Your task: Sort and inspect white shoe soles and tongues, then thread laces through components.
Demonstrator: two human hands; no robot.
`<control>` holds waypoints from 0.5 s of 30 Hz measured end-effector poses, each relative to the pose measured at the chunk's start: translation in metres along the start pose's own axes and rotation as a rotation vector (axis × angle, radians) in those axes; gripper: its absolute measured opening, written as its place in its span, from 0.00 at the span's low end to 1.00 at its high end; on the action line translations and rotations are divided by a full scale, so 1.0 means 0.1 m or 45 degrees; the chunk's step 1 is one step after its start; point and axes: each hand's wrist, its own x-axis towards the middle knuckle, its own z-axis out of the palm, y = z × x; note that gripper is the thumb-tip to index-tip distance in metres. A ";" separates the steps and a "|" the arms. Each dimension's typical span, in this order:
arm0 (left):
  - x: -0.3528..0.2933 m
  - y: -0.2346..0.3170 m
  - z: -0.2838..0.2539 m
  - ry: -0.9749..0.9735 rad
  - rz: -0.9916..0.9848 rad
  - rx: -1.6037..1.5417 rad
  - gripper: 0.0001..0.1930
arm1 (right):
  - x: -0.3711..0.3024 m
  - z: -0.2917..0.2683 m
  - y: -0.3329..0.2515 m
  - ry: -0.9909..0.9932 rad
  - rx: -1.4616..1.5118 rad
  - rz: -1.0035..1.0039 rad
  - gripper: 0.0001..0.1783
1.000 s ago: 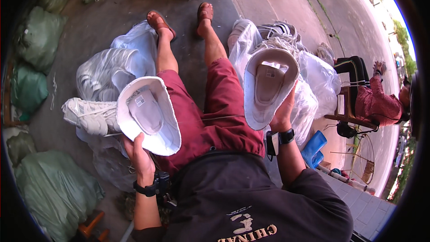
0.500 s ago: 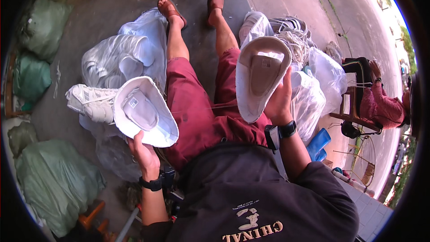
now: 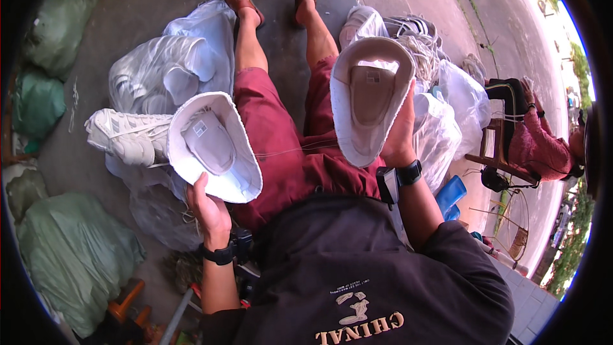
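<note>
My left hand [image 3: 209,209] grips the near rim of a white shoe upper [image 3: 246,176], its thumb up on the edge. That upper's hollow side faces up, showing a grey lining with a small label. A white laced sneaker upper [image 3: 131,135] adjoins it on the left; I cannot tell whether they are joined. My right hand [image 3: 401,133] is closed round the right side of a second shoe upper [image 3: 341,105], also hollow side up, held over my right thigh. A thin thread [image 3: 290,149] stretches between the two uppers across my lap. Most fingers are hidden behind the uppers.
Clear plastic bags of white shoe parts [image 3: 156,67] lie left of my legs. More bags [image 3: 440,131] and a bundle of pale laces [image 3: 418,45] lie to the right. Green sacks [image 3: 80,252] line the far left. Another person [image 3: 539,140] sits at the right on a wooden chair [image 3: 495,147].
Both uppers are still held. The left one has shifted slightly right and tilted. The thread between them shows more clearly, and the whole view has moved a little.
</note>
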 end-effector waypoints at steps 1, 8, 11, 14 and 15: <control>-0.02 -0.01 0.04 -0.017 0.000 -0.018 0.21 | 0.00 0.01 0.00 -0.016 -0.008 0.002 0.38; -0.07 -0.07 0.20 -0.072 -0.025 -0.049 0.21 | 0.03 -0.05 -0.04 -0.104 0.116 0.055 0.43; -0.09 -0.04 0.21 -0.042 -0.017 -0.031 0.20 | -0.05 -0.07 -0.07 -0.108 0.186 0.154 0.41; -0.10 -0.04 0.23 0.010 -0.044 -0.068 0.20 | -0.12 -0.30 -0.13 -0.107 0.374 0.265 0.41; -0.09 -0.06 0.21 -0.003 -0.043 -0.066 0.20 | -0.14 -0.39 -0.13 0.068 0.222 0.187 0.41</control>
